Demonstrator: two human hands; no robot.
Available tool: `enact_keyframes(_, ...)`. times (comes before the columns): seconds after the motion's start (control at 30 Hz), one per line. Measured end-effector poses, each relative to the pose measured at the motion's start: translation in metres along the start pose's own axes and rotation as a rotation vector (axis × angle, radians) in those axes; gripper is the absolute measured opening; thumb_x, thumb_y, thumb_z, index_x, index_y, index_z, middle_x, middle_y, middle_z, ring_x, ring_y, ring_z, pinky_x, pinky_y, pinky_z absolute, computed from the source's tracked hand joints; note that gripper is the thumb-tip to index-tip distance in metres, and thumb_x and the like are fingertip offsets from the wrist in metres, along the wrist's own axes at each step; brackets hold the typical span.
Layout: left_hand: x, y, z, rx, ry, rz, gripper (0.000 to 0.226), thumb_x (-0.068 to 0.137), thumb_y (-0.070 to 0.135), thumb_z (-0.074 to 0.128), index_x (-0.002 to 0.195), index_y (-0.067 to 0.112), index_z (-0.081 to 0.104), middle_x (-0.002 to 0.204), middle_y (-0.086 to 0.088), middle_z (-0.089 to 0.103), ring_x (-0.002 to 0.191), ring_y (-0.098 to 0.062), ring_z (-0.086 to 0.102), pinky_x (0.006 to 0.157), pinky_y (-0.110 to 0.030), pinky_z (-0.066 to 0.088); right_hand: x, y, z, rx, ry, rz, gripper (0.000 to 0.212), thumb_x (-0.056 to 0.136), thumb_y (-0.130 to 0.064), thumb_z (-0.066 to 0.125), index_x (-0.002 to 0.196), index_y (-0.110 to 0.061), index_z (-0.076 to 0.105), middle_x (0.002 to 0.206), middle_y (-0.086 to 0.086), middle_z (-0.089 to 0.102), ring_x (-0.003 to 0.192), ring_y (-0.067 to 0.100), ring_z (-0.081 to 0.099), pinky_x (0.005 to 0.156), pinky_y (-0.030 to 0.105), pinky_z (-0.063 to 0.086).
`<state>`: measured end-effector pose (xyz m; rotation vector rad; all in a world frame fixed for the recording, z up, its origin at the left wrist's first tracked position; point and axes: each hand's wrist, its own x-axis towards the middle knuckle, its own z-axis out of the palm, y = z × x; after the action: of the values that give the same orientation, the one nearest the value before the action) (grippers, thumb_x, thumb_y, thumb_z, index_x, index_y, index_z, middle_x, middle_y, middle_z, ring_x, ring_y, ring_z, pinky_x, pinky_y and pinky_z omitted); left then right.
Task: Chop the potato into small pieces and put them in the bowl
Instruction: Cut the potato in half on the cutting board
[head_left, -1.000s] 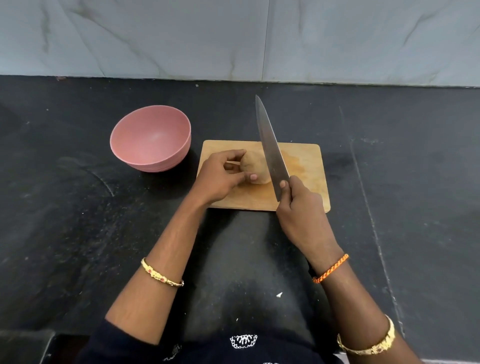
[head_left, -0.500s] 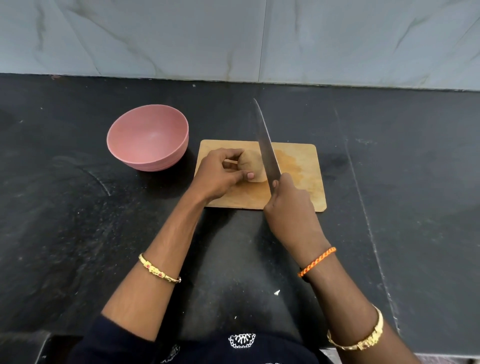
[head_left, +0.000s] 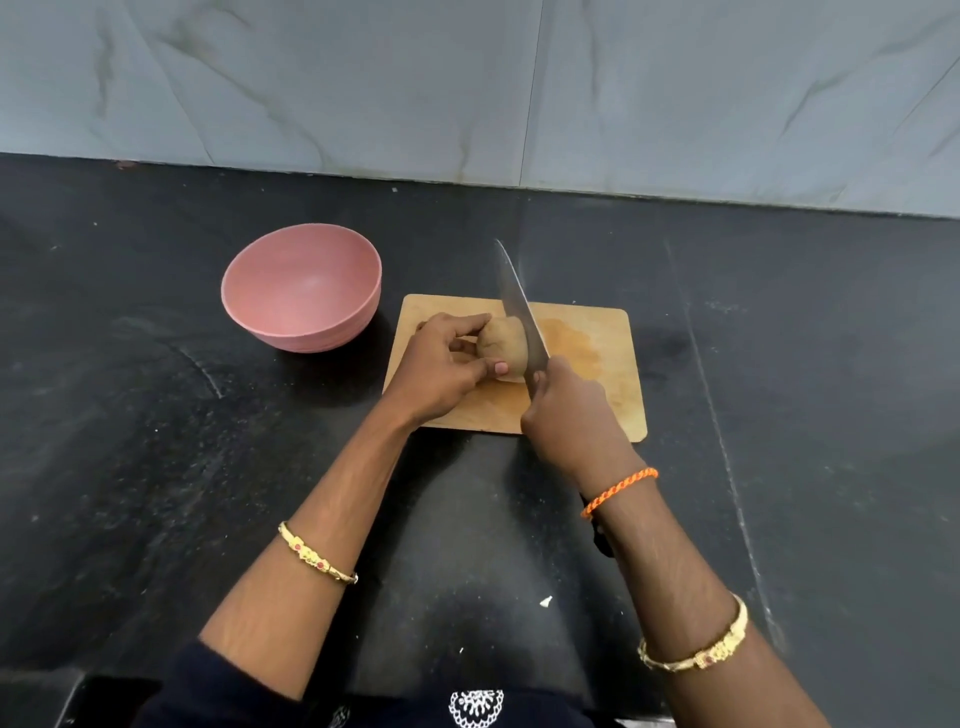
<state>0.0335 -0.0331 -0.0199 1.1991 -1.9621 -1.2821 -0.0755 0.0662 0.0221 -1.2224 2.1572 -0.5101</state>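
Note:
A brown potato (head_left: 503, 345) lies on the wooden cutting board (head_left: 597, 364) near its left half. My left hand (head_left: 441, 369) holds the potato from the left, thumb and fingers curled round it. My right hand (head_left: 569, 415) grips the handle of a large knife (head_left: 519, 312); the handle is hidden in my fist. The blade runs away from me along the potato's right side, its edge down against the potato. An empty pink bowl (head_left: 301, 288) stands to the left of the board.
Everything sits on a black stone counter (head_left: 156, 441) that ends at a grey marble wall (head_left: 467, 88) behind. A small white scrap (head_left: 545, 601) lies on the counter near me. Bangles and an orange thread are on my wrists.
The knife has come down and leftward, from above the potato's right side onto it. My right hand moved forward over the board. My left hand kept its hold.

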Motion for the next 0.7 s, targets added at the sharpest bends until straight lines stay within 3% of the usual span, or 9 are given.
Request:
enact_keyframes(0.17, -0.001, 0.001, 0.002, -0.010, 0.010, 0.001, 0.065, 0.077, 0.013, 0.075, 0.135, 0.008, 0.048, 0.123, -0.005, 0.049, 0.105, -0.013, 0.053, 0.093, -0.020, 0.043, 0.001, 0.001, -0.001, 0.002, -0.023, -0.018, 0.008, 0.100, -0.020, 0.036, 0.095, -0.015, 0.036, 0.087, 0.010, 0.046, 0.086, 0.031, 0.055, 0.069, 0.037, 0.042)
enact_keyframes(0.27, -0.003, -0.001, 0.002, -0.008, 0.005, 0.010, 0.064, 0.078, 0.011, 0.073, 0.136, 0.007, 0.047, 0.122, -0.003, 0.049, 0.099, -0.007, 0.053, 0.083, -0.006, 0.043, 0.001, -0.001, -0.004, 0.029, -0.027, -0.015, 0.007, 0.100, -0.019, 0.036, 0.095, -0.015, 0.036, 0.083, 0.007, 0.045, 0.081, 0.028, 0.052, 0.067, 0.035, 0.041)
enact_keyframes(0.4, -0.002, -0.004, 0.002, 0.035, 0.075, 0.015, 0.055, 0.082, 0.012, 0.070, 0.133, 0.009, 0.050, 0.117, 0.000, 0.051, 0.097, -0.007, 0.055, 0.077, 0.002, 0.040, -0.019, 0.005, 0.012, 0.005, -0.068, 0.042, 0.005, 0.097, -0.013, 0.036, 0.100, -0.014, 0.039, 0.096, 0.015, 0.054, 0.091, 0.034, 0.056, 0.071, 0.036, 0.041)
enact_keyframes(0.47, 0.001, -0.003, -0.002, 0.058, 0.088, 0.026, 0.051, 0.083, 0.012, 0.069, 0.131, 0.008, 0.052, 0.117, -0.001, 0.053, 0.102, -0.013, 0.055, 0.081, -0.002, 0.041, -0.036, 0.011, 0.023, 0.000, -0.074, 0.100, 0.002, 0.097, -0.017, 0.034, 0.098, -0.015, 0.034, 0.103, 0.017, 0.056, 0.097, 0.039, 0.056, 0.071, 0.036, 0.039)
enact_keyframes(0.57, 0.001, -0.007, -0.003, 0.086, 0.003, 0.042, 0.053, 0.080, 0.013, 0.072, 0.130, 0.009, 0.055, 0.117, -0.003, 0.056, 0.105, -0.015, 0.056, 0.096, -0.020, 0.044, -0.039, 0.015, 0.021, -0.025, -0.060, 0.133, 0.008, 0.098, -0.022, 0.034, 0.094, -0.016, 0.031, 0.107, 0.017, 0.056, 0.100, 0.039, 0.055, 0.071, 0.035, 0.037)
enact_keyframes(0.7, -0.006, -0.004, -0.003, 0.024, 0.026, -0.024, 0.051, 0.080, 0.014, 0.072, 0.129, 0.011, 0.056, 0.119, 0.000, 0.056, 0.103, -0.007, 0.058, 0.095, -0.020, 0.045, -0.031, 0.010, 0.011, -0.101, -0.094, 0.114, 0.004, 0.098, -0.020, 0.036, 0.096, -0.016, 0.034, 0.102, 0.013, 0.054, 0.096, 0.033, 0.055, 0.069, 0.035, 0.038)
